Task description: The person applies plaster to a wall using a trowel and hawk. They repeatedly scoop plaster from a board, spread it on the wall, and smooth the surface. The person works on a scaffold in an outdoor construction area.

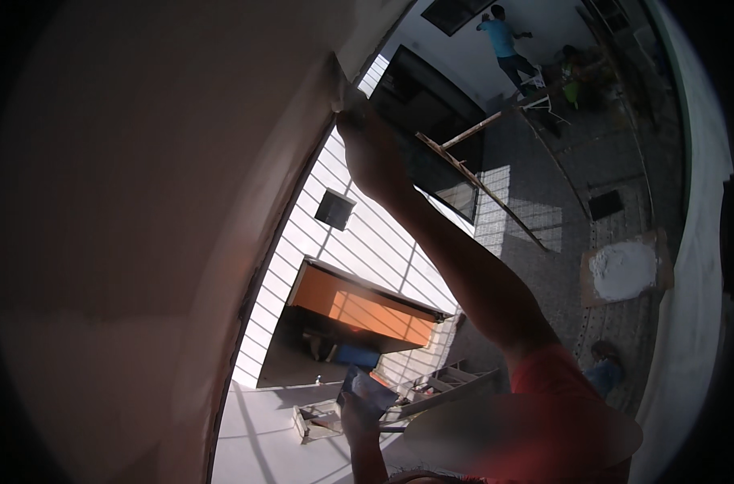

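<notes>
My right hand (pixel 352 109) is stretched far up against the edge of a large plain wall surface (pixel 157 202). Its fingers are closed and press at that edge. A thin dark shape shows beside them, too dim to name. Low in the picture, my left hand (pixel 359 419) grips a dark, flat, roughly square plate (pixel 368 392), which is tilted and catches some light. The red sleeve (pixel 556 375) of my right arm fills part of the lower right, and a blurred patch covers the area next to it.
A person in a blue top (pixel 502 39) stands at the far wall, near another in green (pixel 572 77). A wooden frame (pixel 484 181) rises between. White powder (pixel 623 270) lies on a board on the floor. A ladder (pixel 455 383) and an orange-walled recess (pixel 375 310) are below.
</notes>
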Tool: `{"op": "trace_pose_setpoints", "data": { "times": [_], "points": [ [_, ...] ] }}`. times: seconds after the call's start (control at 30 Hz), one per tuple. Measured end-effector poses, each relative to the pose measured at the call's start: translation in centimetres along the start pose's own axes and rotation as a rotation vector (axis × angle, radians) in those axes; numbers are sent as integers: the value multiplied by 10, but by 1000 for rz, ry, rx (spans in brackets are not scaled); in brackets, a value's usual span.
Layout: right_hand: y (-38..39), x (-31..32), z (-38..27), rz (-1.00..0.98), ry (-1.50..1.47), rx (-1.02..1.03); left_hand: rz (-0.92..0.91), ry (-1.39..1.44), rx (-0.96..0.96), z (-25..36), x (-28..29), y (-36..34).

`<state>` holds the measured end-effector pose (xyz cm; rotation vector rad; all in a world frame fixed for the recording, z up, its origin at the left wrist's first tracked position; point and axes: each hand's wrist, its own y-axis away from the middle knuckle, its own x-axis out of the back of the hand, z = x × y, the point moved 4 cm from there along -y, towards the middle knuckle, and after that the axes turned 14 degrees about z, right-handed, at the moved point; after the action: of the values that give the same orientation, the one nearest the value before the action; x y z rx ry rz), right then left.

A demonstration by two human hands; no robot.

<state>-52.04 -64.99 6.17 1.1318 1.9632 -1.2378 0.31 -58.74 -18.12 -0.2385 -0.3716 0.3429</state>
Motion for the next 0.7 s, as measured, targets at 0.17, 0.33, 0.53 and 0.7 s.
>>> {"op": "trace_pose_setpoints", "data": {
  "times": [0.17, 0.33, 0.53, 0.7],
  "points": [
    [9, -20, -12, 19, 80, 69, 28, -251, -365, -23, 14, -11],
    [81, -42, -55, 135, 0, 44, -27, -360, -419, -33, 16, -10],
    [175, -28, -99, -131, -2, 122, -15, -302, -268, -7, -14, -1],
    [194, 68, -66, -575, -35, 118, -162, 212, 139, 32, -49, 20]
  ]
}}
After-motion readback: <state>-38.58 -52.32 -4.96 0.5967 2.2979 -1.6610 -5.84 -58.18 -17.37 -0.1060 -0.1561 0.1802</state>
